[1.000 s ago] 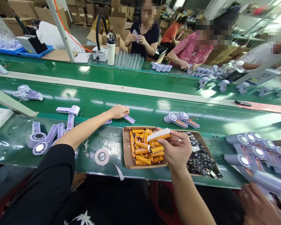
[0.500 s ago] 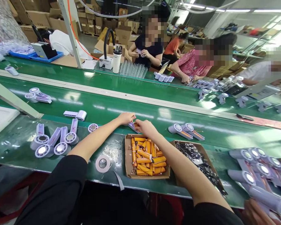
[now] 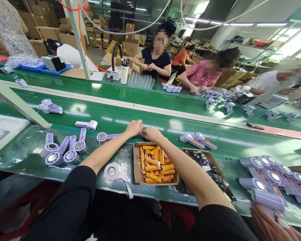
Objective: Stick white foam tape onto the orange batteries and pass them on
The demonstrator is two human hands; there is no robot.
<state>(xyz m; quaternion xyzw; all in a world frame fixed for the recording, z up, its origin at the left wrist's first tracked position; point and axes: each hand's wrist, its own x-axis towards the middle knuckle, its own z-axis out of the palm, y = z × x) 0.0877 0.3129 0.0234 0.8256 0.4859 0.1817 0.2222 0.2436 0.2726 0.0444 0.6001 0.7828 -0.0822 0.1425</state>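
Note:
My left hand (image 3: 134,128) and my right hand (image 3: 152,134) meet above the near edge of the green belt, fingers pinched. Between them a sliver of a lilac handheld fan housing (image 3: 140,133) shows; the rest is hidden by my fingers. Below my right wrist lies a cardboard tray (image 3: 134,167) of orange-wrapped batteries (image 3: 153,162) with thin wires. Another fan housing (image 3: 102,137), round head and open handle, lies partly behind my left forearm. A roll of pale tape (image 3: 106,171) rests on the bench, its loose end hanging over the edge.
Several fan housings (image 3: 54,158) lie at left, and a pair (image 3: 194,139) on the belt at right. A box of small black parts (image 3: 208,167) stands beside the batteries. At lower right, another person's hand (image 3: 266,221) holds a housing near a stack. Co-workers sit across the belt.
My hands stay together, and the lilac housing between them shows less now. The view has shifted slightly. Across the belt, the person in dark clothes has lowered their hands.

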